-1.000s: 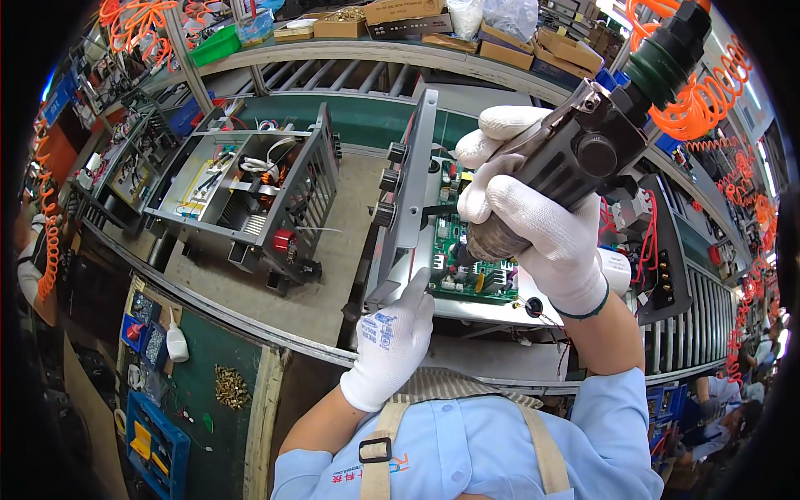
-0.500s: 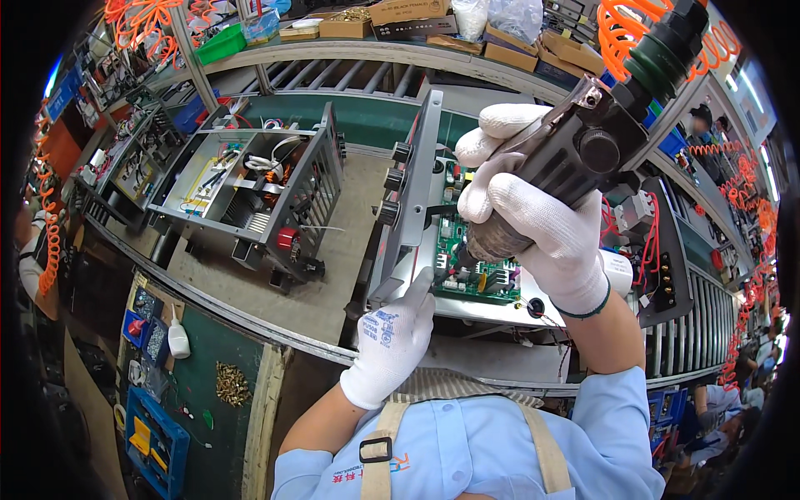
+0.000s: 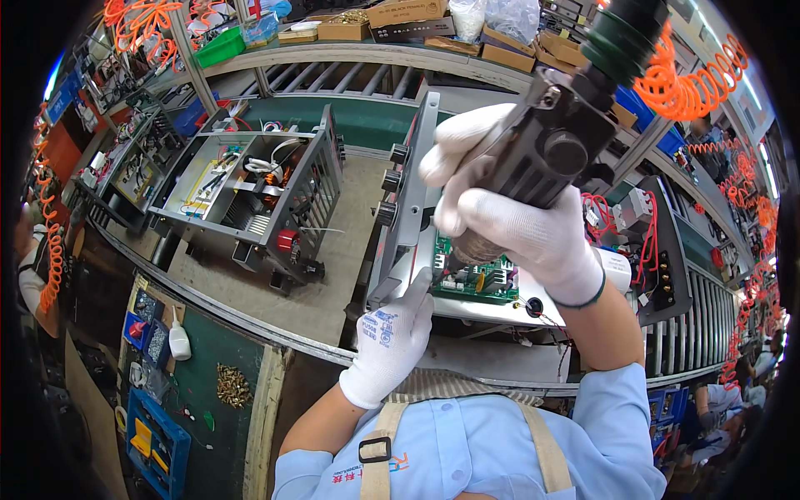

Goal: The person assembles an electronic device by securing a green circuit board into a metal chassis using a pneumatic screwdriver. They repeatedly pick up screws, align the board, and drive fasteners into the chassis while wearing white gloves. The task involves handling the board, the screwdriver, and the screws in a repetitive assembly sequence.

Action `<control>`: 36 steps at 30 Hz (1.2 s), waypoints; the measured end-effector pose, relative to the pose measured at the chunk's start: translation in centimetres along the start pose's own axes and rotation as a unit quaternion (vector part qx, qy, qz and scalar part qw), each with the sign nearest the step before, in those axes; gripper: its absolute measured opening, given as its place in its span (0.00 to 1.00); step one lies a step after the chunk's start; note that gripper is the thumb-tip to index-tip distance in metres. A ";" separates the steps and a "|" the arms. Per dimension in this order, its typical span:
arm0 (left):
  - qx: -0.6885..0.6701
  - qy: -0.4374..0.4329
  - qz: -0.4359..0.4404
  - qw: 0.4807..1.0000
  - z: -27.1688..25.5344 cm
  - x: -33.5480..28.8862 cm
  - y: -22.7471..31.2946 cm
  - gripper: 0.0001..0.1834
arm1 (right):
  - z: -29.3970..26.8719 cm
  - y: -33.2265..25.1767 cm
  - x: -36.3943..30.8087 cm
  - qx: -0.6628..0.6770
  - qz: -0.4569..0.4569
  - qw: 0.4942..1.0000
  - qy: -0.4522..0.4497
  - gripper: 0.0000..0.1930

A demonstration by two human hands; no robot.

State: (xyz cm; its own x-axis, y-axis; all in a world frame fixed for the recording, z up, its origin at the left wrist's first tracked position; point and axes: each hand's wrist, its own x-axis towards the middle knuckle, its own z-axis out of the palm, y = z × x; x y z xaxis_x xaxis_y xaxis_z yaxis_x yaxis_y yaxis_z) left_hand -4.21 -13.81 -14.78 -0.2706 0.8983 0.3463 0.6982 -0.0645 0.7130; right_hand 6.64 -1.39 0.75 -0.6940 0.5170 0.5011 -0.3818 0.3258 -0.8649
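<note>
Blue print (image 3: 382, 327) in small lines and marks stands on the glove of the left hand (image 3: 392, 346), across its back. The light blue shirt (image 3: 450, 442) carries red characters (image 3: 347, 477) on 1 side of a strap (image 3: 377, 475) and an orange-and-blue logo (image 3: 400, 462) on the other. Dark lettering runs along a cardboard box (image 3: 407, 11) on the shelf; pale marks line the dark box (image 3: 412, 30) below it. A white cylinder (image 3: 615, 263) bears dark print, too small to read.
</note>
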 end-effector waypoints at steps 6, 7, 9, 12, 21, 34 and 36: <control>-0.042 0.003 0.001 0.999 -0.2 0.1 0.5 0.17 | 0.1 0.4 2.2 0.160 0.071 0.971 -0.166 0.15; -0.038 0.003 -0.006 0.999 -0.2 0.2 0.5 0.17 | 0.7 0.1 2.2 0.116 0.085 0.982 -0.126 0.15; -0.031 0.002 -0.019 0.999 -0.3 0.3 0.7 0.16 | 1.2 0.1 2.3 0.044 0.082 0.990 -0.108 0.15; 0.030 0.014 0.041 0.999 -0.3 0.2 0.4 0.15 | 1.0 -0.1 2.5 0.069 0.104 0.987 -0.102 0.18; 0.030 0.027 -0.037 0.999 0.2 1.1 2.0 0.07 | 0.0 -1.2 -0.2 0.098 -0.010 0.995 0.011 0.28; 0.058 0.138 0.103 0.983 0.8 1.8 2.6 0.03 | -7.3 -5.7 -8.7 0.093 -0.122 0.983 0.102 0.29; -0.192 0.101 -0.013 0.976 0.5 1.0 3.7 0.04 | -7.1 -5.8 -9.2 0.033 -0.093 0.982 0.161 0.29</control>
State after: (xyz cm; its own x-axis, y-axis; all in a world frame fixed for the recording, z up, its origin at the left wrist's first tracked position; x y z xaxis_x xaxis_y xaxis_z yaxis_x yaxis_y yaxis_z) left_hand -1.54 -12.93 -12.06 -0.4370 0.8001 0.4109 0.4004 -0.2360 0.8854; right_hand 19.56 -2.44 1.38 -0.3825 0.6806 0.6248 -0.5302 0.3921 -0.7517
